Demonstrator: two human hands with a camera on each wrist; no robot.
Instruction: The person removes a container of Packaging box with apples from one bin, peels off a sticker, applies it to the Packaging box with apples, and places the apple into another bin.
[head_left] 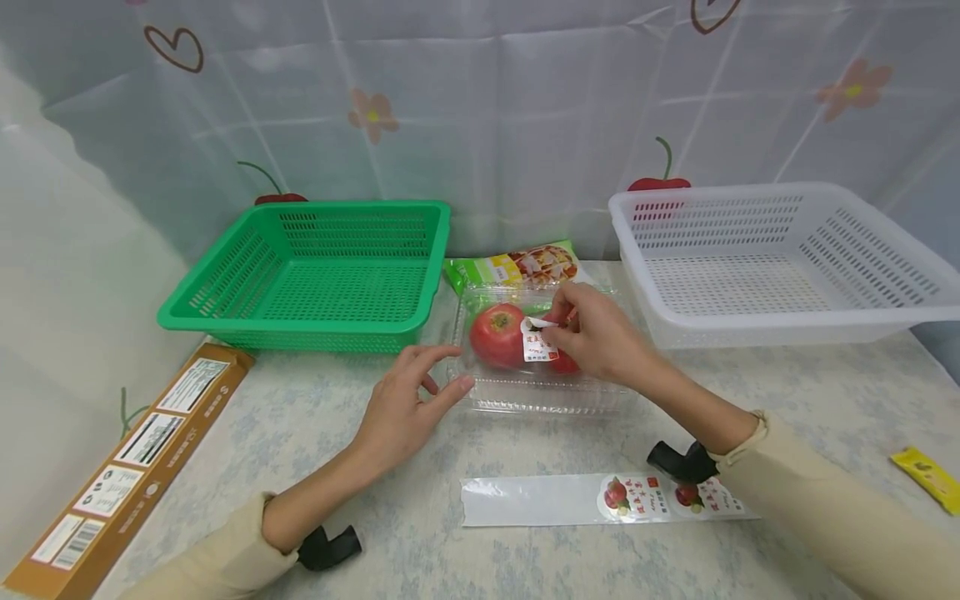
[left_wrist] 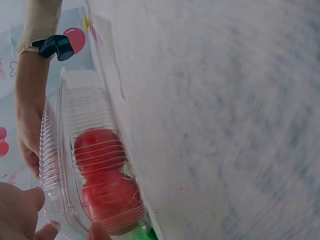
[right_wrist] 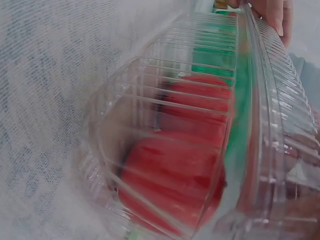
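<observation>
A clear plastic clamshell box lies shut on the table, with red round fruits inside. My right hand reaches over the lid and pinches a white and red label that lies on it. My left hand holds the box's near left corner, thumb at the front rim and fingers curled over the lid edge. In the left wrist view the box and fruits fill the left side, with my fingertips against the lid. The right wrist view looks through the ribbed box wall at the fruit.
A green basket stands at the back left and a white basket at the back right. A green snack packet lies behind the box. A sticker backing strip lies near me, a brown carton at the left, a yellow packet at the right.
</observation>
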